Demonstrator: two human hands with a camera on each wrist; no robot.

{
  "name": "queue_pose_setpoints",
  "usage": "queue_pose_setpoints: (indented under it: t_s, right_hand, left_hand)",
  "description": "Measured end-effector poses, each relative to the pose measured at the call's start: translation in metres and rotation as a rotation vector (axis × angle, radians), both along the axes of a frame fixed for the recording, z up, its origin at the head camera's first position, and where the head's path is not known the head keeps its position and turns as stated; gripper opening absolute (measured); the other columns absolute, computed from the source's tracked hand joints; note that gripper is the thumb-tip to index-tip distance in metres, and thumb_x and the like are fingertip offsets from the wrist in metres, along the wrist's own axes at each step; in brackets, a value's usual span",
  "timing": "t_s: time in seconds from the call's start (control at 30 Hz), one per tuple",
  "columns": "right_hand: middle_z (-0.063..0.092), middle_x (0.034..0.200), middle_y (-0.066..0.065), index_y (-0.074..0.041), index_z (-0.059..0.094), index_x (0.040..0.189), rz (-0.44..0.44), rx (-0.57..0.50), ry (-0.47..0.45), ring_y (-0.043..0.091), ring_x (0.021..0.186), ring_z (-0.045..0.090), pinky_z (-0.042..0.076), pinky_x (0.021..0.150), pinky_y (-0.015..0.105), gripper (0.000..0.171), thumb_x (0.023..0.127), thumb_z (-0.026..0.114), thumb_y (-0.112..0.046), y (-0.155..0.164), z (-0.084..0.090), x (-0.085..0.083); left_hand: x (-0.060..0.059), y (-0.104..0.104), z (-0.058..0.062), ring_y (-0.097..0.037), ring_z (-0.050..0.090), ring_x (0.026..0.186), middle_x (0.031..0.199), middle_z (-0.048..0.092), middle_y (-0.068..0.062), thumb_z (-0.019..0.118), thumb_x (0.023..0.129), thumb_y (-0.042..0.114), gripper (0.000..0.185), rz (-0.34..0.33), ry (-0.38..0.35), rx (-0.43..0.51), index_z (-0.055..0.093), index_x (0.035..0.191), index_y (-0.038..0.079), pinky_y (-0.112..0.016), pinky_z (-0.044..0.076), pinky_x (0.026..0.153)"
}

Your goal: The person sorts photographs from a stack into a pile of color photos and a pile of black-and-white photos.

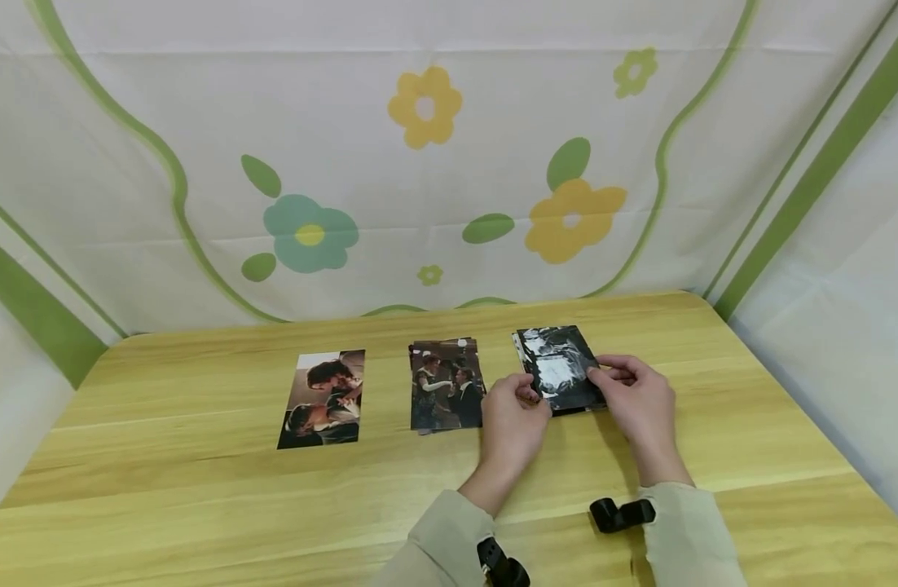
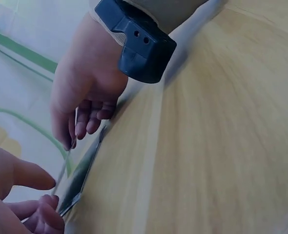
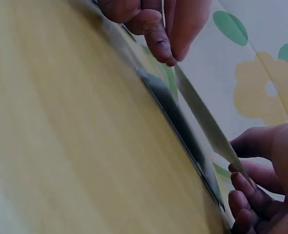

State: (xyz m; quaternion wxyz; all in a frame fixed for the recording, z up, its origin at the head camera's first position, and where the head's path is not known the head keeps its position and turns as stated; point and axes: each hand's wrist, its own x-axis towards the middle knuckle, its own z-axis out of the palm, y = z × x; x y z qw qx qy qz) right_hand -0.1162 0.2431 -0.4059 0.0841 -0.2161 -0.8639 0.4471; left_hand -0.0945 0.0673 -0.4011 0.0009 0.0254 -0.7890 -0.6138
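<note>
Both hands hold a black-and-white photo card [image 1: 562, 371] at the right of the table. My left hand [image 1: 515, 420] pinches its near left corner between thumb and fingers. On the card's right side, my right hand [image 1: 642, 408] grips the edge with the thumb on top. In the right wrist view the held photo card [image 3: 200, 109] is tilted above a dark stack of cards [image 3: 175, 126], with a gap between them. The right hand [image 3: 276, 170] has its fingertips at the lower end there, the left hand [image 3: 154, 24] at the upper end.
To the left of the hands lies a small stack of photo cards [image 1: 442, 387], slightly fanned. Farther left is a single colour photo card [image 1: 324, 403]. The wooden table [image 1: 200, 505] meets a white flowered cloth [image 1: 376, 244] at its back edge.
</note>
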Motion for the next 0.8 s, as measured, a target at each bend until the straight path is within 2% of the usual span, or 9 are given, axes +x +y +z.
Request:
queue_pose_setpoints:
  t_s: [0.13,0.23,0.53,0.67,0.8]
  right_hand:
    - [0.077,0.107,0.007,-0.011,0.078,0.126,0.030,0.053,-0.016,0.014,0.093,0.063,0.047,0.075,0.020,0.034,0.098,0.078,-0.030,0.0006,-0.0049,-0.0014]
    - [0.076,0.108,0.010,-0.009,0.078,0.126,0.047,0.077,-0.018,0.018,0.095,0.064,0.047,0.076,0.023,0.034,0.098,0.078,-0.028,0.0007,-0.0075,-0.0019]
    - [0.071,0.109,0.011,-0.007,0.079,0.124,0.070,0.118,-0.014,0.020,0.092,0.061,0.046,0.079,0.030,0.034,0.097,0.077,-0.028,-0.0002,-0.0088,-0.0016]
    - [0.073,0.109,0.010,-0.008,0.078,0.125,0.054,0.112,-0.014,0.020,0.093,0.062,0.047,0.079,0.029,0.035,0.097,0.077,-0.029,0.0001,-0.0085,-0.0016]
    - [0.077,0.111,0.010,-0.011,0.078,0.127,0.026,0.074,-0.010,0.019,0.096,0.064,0.048,0.078,0.024,0.036,0.097,0.077,-0.032,0.0004,-0.0080,-0.0012]
  left_hand:
    - [0.0006,0.0000,-0.0017,-0.008,0.054,0.080,0.094,0.066,-0.004,0.080,0.087,-0.001,0.042,-0.037,-0.009,-0.119,0.072,0.128,-0.006,-0.027,0.051,0.075]
    - [0.0010,-0.0002,-0.0011,-0.011,0.053,0.082,0.093,0.064,-0.004,0.080,0.085,0.000,0.043,-0.043,0.001,-0.160,0.072,0.127,-0.007,-0.029,0.050,0.078]
    - [0.0022,-0.0007,-0.0006,-0.013,0.051,0.085,0.092,0.062,-0.003,0.078,0.082,0.002,0.047,-0.046,-0.011,-0.166,0.072,0.128,-0.006,-0.031,0.049,0.082]
    - [0.0020,-0.0001,-0.0025,-0.012,0.051,0.085,0.092,0.062,-0.002,0.079,0.082,0.002,0.048,-0.043,-0.007,-0.162,0.072,0.128,-0.006,-0.031,0.050,0.083]
    - [0.0031,-0.0002,-0.0022,-0.009,0.051,0.080,0.093,0.063,-0.003,0.079,0.082,0.001,0.046,-0.031,-0.001,-0.122,0.072,0.127,-0.004,-0.027,0.049,0.078]
